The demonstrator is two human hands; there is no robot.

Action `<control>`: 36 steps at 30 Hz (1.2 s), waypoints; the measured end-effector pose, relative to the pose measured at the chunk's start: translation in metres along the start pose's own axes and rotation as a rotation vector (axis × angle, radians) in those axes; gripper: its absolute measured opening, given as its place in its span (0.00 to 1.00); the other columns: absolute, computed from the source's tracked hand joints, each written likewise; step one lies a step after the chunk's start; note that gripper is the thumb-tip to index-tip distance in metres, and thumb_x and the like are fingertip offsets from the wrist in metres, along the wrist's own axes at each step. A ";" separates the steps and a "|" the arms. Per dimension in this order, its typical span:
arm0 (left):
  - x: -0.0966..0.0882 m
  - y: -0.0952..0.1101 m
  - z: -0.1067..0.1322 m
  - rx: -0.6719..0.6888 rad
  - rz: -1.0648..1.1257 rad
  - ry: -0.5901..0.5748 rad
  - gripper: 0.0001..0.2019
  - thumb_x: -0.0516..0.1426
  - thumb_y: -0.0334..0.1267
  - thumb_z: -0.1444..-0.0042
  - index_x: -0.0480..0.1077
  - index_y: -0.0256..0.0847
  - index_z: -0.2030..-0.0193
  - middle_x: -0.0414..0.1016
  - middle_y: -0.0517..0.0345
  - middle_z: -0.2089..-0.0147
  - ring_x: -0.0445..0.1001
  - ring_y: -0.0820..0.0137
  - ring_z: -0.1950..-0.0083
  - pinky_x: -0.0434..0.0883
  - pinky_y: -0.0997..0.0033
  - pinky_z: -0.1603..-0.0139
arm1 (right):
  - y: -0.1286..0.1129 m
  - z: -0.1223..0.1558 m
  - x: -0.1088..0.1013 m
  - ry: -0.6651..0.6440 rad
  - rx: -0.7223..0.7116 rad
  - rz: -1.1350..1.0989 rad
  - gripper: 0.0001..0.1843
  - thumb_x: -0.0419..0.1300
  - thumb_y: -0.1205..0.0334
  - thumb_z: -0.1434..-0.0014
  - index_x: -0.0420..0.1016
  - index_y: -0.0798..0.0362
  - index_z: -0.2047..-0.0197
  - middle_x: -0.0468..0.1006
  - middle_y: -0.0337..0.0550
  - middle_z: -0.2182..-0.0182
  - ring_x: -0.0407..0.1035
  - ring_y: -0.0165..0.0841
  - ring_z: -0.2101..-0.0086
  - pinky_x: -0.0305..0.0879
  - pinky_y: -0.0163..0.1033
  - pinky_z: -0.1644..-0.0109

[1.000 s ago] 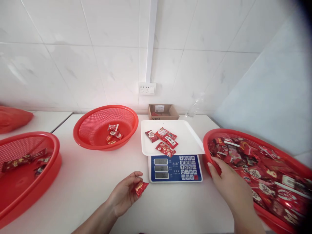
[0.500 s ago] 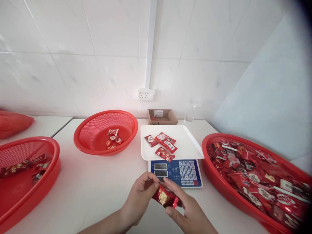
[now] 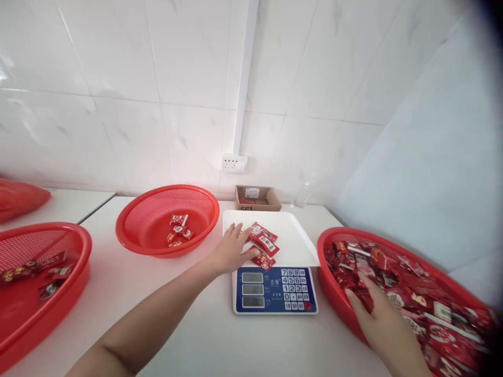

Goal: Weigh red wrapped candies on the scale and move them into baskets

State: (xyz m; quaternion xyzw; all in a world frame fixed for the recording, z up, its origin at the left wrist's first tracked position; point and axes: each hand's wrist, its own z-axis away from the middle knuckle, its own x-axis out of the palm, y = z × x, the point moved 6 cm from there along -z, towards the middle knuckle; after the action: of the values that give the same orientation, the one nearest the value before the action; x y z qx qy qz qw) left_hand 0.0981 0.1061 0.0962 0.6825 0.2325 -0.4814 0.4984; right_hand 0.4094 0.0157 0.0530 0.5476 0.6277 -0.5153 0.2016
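Observation:
My left hand [image 3: 231, 250] reaches forward onto the white tray [image 3: 296, 246] of a blue digital scale [image 3: 275, 290]. Its fingers are spread flat, and the fingertips touch the red candy packets [image 3: 268, 242] lying on the tray. My right hand [image 3: 379, 317] lies over the near rim of the big red basket [image 3: 333, 290] on the right. Its fingers are stretched out onto the heap of red packets [image 3: 416, 296] inside. I see nothing gripped in either hand.
A round red mesh basket [image 3: 147, 212] behind the scale's left side holds a few packets [image 3: 177, 230]. Another red basket [image 3: 27, 314] at far left holds several. A cardboard box [image 3: 257, 198], a clear bottle [image 3: 302, 195] and a wall socket [image 3: 234, 164] are at the back, a red bag [image 3: 19, 196] far left.
Half a second ago both hands held a red packet together in front of the scale. Now the left hand has gone forward to the tray and the right hand back to the right basket.

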 end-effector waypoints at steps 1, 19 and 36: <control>0.003 0.000 -0.002 -0.018 -0.021 -0.031 0.33 0.47 0.55 0.43 0.48 0.40 0.36 0.47 0.41 0.33 0.40 0.52 0.32 0.52 0.51 0.38 | 0.003 0.002 0.004 -0.023 0.008 0.002 0.32 0.45 0.45 0.45 0.64 0.57 0.45 0.69 0.54 0.48 0.63 0.45 0.49 0.61 0.51 0.48; 0.028 0.013 -0.032 0.147 -0.130 -0.102 0.31 0.45 0.62 0.46 0.55 0.50 0.40 0.55 0.50 0.36 0.46 0.56 0.34 0.48 0.41 0.40 | -0.011 0.014 0.001 -0.074 0.046 0.092 0.28 0.42 0.46 0.44 0.67 0.53 0.48 0.72 0.51 0.52 0.66 0.43 0.53 0.63 0.49 0.52; -0.075 -0.104 0.104 -0.321 -0.280 0.371 0.26 0.45 0.51 0.41 0.53 0.42 0.38 0.51 0.48 0.34 0.38 0.56 0.32 0.44 0.45 0.37 | -0.009 0.015 0.005 -0.150 0.100 0.233 0.27 0.42 0.47 0.43 0.68 0.50 0.47 0.74 0.49 0.54 0.70 0.46 0.60 0.66 0.50 0.61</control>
State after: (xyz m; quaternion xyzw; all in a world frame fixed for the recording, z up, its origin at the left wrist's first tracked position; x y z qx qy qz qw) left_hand -0.0616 0.0654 0.1116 0.6325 0.4850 -0.3692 0.4779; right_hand 0.3953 0.0061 0.0468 0.5860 0.5168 -0.5584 0.2789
